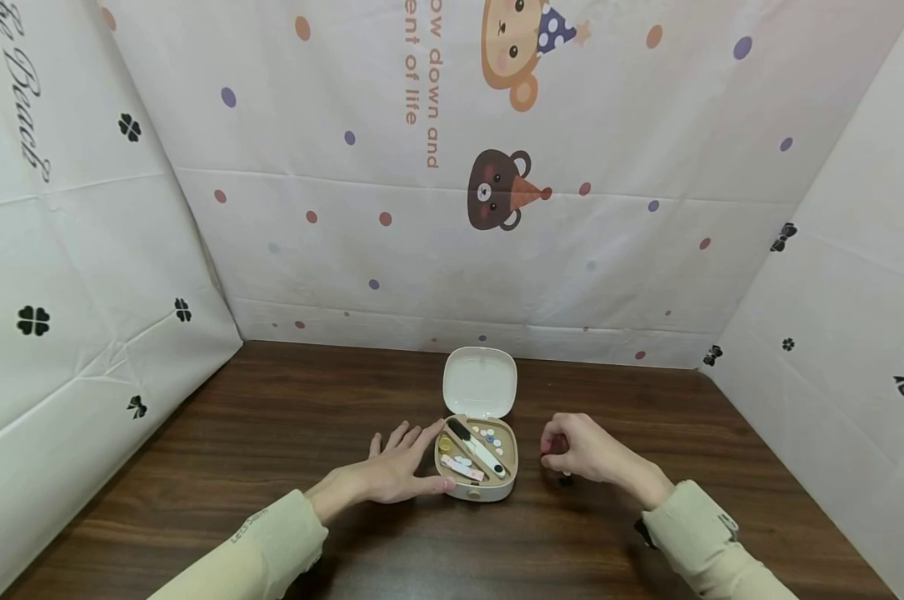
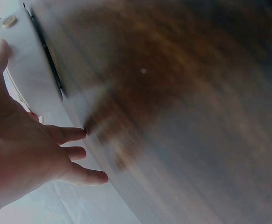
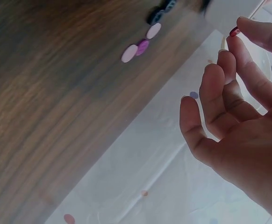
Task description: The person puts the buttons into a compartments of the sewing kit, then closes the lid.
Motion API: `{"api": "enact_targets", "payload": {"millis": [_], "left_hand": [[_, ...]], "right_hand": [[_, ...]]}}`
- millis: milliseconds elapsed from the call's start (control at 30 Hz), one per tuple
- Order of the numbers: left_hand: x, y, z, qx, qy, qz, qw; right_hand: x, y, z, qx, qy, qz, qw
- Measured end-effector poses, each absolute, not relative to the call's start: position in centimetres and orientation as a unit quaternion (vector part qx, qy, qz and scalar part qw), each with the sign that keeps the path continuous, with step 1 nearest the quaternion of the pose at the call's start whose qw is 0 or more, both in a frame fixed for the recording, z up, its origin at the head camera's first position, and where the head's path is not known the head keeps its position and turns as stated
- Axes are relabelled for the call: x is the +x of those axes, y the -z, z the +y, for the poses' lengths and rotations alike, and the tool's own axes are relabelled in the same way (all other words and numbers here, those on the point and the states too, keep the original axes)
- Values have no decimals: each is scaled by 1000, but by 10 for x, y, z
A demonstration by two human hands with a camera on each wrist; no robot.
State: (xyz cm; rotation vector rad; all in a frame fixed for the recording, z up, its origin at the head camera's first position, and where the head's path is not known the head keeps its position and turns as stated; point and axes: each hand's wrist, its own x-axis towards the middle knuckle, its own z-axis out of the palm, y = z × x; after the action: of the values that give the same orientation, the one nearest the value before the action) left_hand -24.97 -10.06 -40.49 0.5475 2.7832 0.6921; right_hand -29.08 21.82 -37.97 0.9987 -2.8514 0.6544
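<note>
A white sewing box [image 1: 515, 477] stands on the table with its lid [image 1: 480, 382] raised. Inside are a tool with a black end and white handle [image 1: 489, 458], several small white and blue buttons [image 1: 490, 438], a yellow round piece [image 1: 445, 444] and a pink-and-white strip [image 1: 462, 468]. My left hand [image 1: 394, 473] touches the box's left side, fingers spread and thumb at the front. To the right of the box, my right hand [image 1: 588, 447] pinches a small red button [image 3: 234, 31] between thumb and index finger.
On the table near my right hand lie pink buttons [image 3: 129, 53], a purple button [image 3: 142, 47] and black buttons [image 3: 155, 17]. White printed cloth [image 1: 332, 250] hangs behind the dark wooden table [image 1: 309, 392] and along both sides.
</note>
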Motion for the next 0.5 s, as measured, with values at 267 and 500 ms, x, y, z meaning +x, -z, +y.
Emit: {"api": "enact_targets", "payload": {"millis": [267,500], "left_hand": [[-250,404,-101,187,-236,947,111],[-250,405,-102,188,-236,947,112]], "right_hand": [[-292,375,212,335,-218,-917,20],[-292,373,208,346,-222,-911,28]]}}
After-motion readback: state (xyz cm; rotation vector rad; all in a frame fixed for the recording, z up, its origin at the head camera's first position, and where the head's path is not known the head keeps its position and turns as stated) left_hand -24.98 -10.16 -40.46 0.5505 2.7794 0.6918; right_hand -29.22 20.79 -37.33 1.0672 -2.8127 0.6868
